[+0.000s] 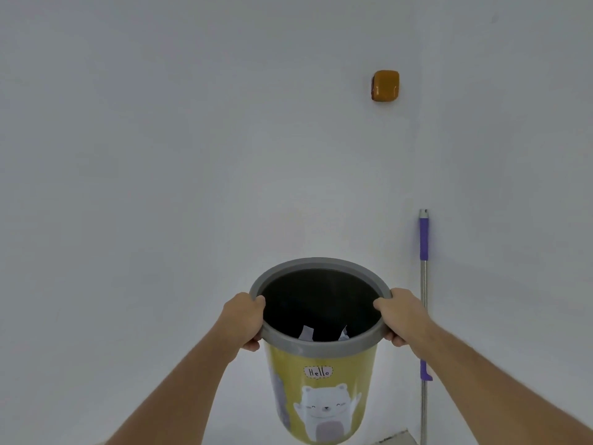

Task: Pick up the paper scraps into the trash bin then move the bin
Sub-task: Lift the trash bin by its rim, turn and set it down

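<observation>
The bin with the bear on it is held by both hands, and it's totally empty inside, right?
Not quite. Both hands, left and right, do hold the bin by its grey rim, but it is not empty: the head view shows paper scraps inside.

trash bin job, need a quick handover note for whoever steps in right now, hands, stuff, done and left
Left hand: shut on the trash bin, grip on the grey rim's left side.
Right hand: shut on the rim's right side.
The bin is upright, held facing a white wall; its base is out of frame.
Paper scraps: at least two pieces inside the bin.
A mop handle leans just right of it.
Done: scraps are in.
Left: carry the bin over and set it down.
</observation>
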The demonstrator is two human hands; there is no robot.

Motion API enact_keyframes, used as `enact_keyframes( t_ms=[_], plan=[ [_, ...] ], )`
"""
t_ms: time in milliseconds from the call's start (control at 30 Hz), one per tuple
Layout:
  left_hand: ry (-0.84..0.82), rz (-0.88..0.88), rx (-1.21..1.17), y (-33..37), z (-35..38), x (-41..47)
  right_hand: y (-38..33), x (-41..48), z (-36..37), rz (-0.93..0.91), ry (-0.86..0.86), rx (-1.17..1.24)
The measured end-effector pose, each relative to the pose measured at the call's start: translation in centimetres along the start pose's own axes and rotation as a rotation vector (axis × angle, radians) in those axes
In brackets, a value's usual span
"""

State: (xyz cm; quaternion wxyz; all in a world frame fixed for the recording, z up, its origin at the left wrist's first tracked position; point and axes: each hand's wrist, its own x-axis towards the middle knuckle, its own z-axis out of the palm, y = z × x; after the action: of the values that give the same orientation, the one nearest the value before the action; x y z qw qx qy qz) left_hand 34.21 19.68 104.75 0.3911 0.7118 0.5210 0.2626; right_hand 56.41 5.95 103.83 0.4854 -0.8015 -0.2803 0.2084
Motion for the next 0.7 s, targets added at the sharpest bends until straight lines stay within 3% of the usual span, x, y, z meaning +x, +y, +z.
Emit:
enact_keyframes(
  t_ms=[467,700],
  plan=[
    [-0.139,0.068,-0.011,1.9,5.6,15.3,-0.4,12.7,1.4,0.039,0.062,-0.03],
    [-0.096,0.033,-0.004,3.4,9.0,18.7,0.1,18.4,0.5,0.017,0.021,-0.038]
  ],
)
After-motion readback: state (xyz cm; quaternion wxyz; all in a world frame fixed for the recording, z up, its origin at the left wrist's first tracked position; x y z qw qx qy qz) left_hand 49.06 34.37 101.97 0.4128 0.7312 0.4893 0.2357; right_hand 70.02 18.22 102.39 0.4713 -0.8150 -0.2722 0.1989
